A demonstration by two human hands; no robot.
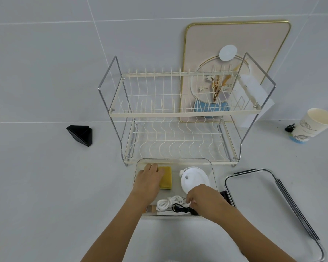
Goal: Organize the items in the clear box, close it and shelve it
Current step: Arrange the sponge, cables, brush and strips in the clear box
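The clear box (212,171) stands open on the white surface in front of the two-tier wire rack (174,110). Inside it lie a yellow sponge (166,177), a round white device (194,178), a coiled white cable (167,203) and a black cable (180,208). My left hand (150,180) rests flat on the left part of the sponge. My right hand (203,201) reaches into the box's near right corner, its fingers pinching the cables. The box's clear lid (254,188) lies to the right, with black latches.
A black wedge-shaped object (80,134) sits on the left. On the far right stands a paper cup (313,124), with a small black clip (290,127) beside it. A gold-framed picture (235,53) leans on the wall behind the rack.
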